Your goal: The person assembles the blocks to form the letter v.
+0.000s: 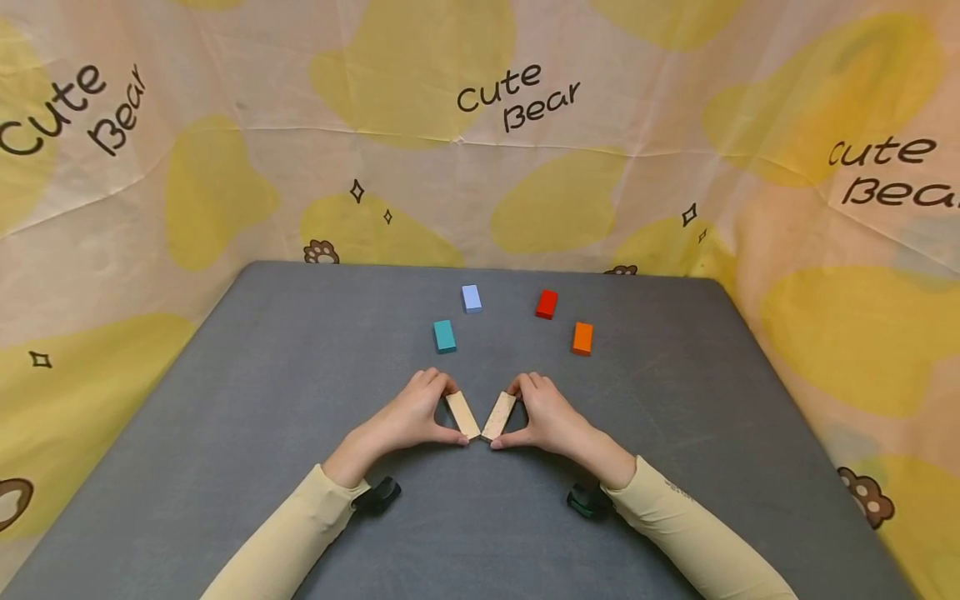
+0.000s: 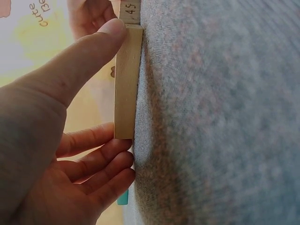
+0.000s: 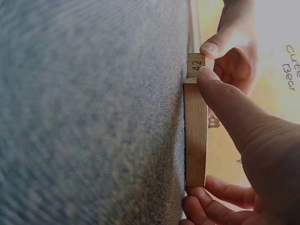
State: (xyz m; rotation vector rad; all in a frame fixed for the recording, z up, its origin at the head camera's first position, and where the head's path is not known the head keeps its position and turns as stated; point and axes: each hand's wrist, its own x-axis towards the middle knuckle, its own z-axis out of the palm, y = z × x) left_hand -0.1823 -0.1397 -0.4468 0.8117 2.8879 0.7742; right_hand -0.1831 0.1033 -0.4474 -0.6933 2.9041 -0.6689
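Observation:
Two plain wooden blocks lie slanted on the grey table, their near ends meeting or almost meeting in a V. My left hand [image 1: 416, 410] pinches the left wooden block [image 1: 462, 415] between the thumb at its near end and the fingers at its far end. In the same way my right hand [image 1: 546, 414] grips the right wooden block [image 1: 498, 416]. The left wrist view shows "45" on the end of the right block [image 2: 130, 13]. From the right wrist, "42" is readable on the end of the left block [image 3: 196, 66].
Beyond the hands lie a teal block [image 1: 445, 336], a light blue block [image 1: 471, 298], a red block [image 1: 547, 304] and an orange block [image 1: 582, 338]. A patterned cloth [image 1: 555, 183] rises behind the table's [image 1: 337, 317] far edge and along its sides.

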